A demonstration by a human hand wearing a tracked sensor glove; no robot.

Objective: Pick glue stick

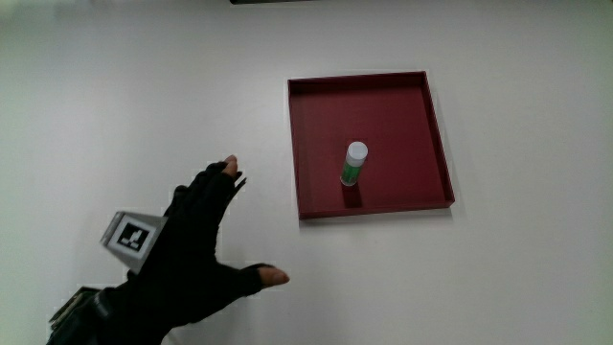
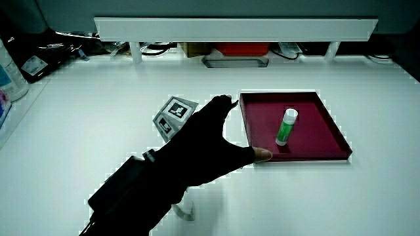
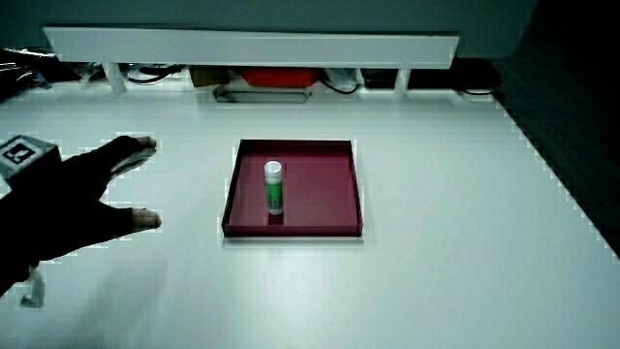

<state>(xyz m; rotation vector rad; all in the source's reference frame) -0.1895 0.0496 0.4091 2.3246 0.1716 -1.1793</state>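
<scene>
A green glue stick [image 1: 353, 164] with a white cap stands upright in a dark red tray [image 1: 316, 134], toward the tray's wall nearer to the person. In both side views the glue stick [image 2: 286, 126] [image 3: 274, 187] shows the same way, alone in the tray [image 2: 321, 144] [image 3: 339, 194]. The hand [image 1: 206, 240] in the black glove hovers over the bare table beside the tray, nearer to the person than the stick. Its fingers are spread and hold nothing. The hand [image 2: 197, 147] [image 3: 68, 208] carries a patterned cube [image 1: 132, 236] on its back.
A low white partition [image 2: 236, 29] runs along the table's edge farthest from the person, with cables and small items under it. A bottle-like object [image 2: 10, 72] stands at the table's edge in a side view.
</scene>
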